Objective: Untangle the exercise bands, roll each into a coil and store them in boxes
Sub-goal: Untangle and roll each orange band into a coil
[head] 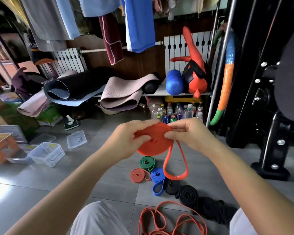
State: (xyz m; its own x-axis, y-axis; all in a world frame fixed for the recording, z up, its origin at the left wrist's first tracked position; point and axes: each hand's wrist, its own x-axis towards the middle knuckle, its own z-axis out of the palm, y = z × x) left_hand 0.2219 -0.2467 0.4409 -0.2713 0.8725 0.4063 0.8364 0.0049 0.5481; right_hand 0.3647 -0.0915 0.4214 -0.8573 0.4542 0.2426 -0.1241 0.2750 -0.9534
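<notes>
While both hands hold the orange band [151,145] up over the floor [92,180], most of it is wound into a flat coil. The left hand [126,139] grips its edge and the right hand [188,133] pinches the top, fingers curled on it, with one loop [176,173] hanging unrolled. A green coil [147,162], a red coil [137,175], a blue coil [157,175] and black coils [187,195] lie rolled below. The thin red bands [168,219] by the knees look tangled, and no coil seems to be in the clear boxes [47,154] at the left.

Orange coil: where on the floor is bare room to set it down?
Bare tiles lie left, between the clear boxes and the small red coil, and right, between the black coils and the machine base. Straight ahead is crowded with coils; loose red bands fill the near floor.
</notes>
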